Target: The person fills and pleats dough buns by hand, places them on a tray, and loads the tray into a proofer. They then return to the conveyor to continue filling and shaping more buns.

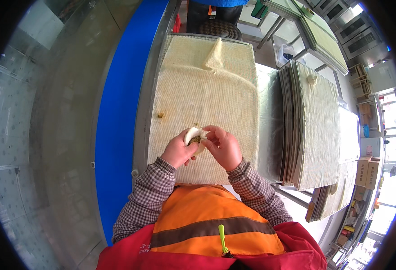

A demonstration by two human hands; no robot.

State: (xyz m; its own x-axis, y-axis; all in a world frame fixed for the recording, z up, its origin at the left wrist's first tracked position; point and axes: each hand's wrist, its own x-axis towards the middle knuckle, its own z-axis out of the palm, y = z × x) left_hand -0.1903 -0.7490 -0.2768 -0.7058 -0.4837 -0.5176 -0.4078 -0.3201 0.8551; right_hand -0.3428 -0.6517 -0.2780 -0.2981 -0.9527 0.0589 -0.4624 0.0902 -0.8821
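Observation:
Cupped in my left hand is a filled dough bun, its white wrapper still gaping over a greenish-brown filling. My right hand pinches the wrapper's right edge between thumb and fingers. Both hands hover over a tray lined with cream cloth. Crumbs of filling lie on the cloth to the left, and a smaller bit sits just beyond the bun. The cloth is bunched into a raised fold near its far edge.
A blue conveyor belt with a metal edge runs along the left. To the right stands a tall stack of cloth-lined trays beside a shiny metal surface. A round stool and a person in dark trousers are beyond the tray.

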